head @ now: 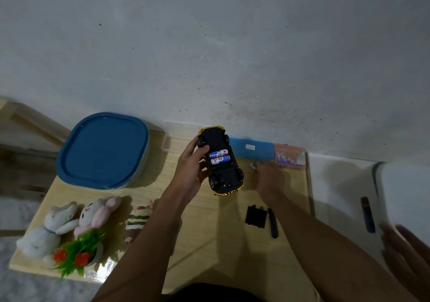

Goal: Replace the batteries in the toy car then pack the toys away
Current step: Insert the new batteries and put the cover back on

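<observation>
A yellow toy car [220, 162] is held upside down above the wooden table [200, 227], its black underside up. Two blue batteries [220, 157] lie side by side in its uncovered battery bay. My left hand [190, 169] grips the car from its left side. My right hand [271, 180] is blurred, low over the table just right of the car; whether it holds anything I cannot tell. The black battery cover [255, 217] and a black screwdriver [273, 222] lie on the table in front of the car.
A blue-lidded storage box [103, 150] stands at the back left. Two plush rabbits [69, 225], a striped plush [137, 220] and a plastic plant [79, 253] lie front left. A clear case [172, 139], a blue box [252, 149] and another person's hand [409, 255] are also in view.
</observation>
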A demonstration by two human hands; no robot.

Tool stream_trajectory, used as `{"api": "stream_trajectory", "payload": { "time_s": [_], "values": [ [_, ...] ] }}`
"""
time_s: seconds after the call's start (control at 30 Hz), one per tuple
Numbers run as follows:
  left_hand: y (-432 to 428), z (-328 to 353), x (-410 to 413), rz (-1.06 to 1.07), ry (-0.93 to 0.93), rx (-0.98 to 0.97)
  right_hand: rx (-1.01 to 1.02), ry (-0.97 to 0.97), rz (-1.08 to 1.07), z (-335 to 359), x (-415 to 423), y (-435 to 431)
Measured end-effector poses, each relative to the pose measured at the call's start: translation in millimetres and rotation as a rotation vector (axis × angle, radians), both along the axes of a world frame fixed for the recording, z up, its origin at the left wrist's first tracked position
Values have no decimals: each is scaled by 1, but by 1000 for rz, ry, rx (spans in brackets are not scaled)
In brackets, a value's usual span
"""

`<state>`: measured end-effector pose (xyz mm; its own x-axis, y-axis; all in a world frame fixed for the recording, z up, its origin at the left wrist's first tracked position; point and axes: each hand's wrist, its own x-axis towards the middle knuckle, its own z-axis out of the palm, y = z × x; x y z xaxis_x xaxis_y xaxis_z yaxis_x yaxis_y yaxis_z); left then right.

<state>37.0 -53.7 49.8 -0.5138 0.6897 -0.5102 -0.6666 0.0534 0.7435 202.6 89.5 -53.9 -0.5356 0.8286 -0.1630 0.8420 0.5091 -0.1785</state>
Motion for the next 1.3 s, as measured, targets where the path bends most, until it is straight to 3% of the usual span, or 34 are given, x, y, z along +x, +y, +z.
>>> {"api": "stream_trajectory", "payload": {
  "time_s": [0.1,0.27,0.5,0.63,0.77,1.0,1.3],
  "values": [
    [-3,0,-1,3,5,9,-188,219,-143,-4,-9,-10],
    [-12,1,-3,13,21,26,-659,791,-503,39,-30,-43],
    [-29,5,-8,48,44,68,-600,1156,-498,109,-29,-84],
    [-37,9,-8,97,62,69,-504,1179,-419,129,-32,-100],
    [-42,16,-3,121,79,77,-447,1047,-316,134,-39,-121],
    [-50,22,6,135,79,93,-174,901,-250,134,-42,-141],
    [-59,22,8,154,52,122,-125,872,-243,131,-38,-149]
  ]
}}
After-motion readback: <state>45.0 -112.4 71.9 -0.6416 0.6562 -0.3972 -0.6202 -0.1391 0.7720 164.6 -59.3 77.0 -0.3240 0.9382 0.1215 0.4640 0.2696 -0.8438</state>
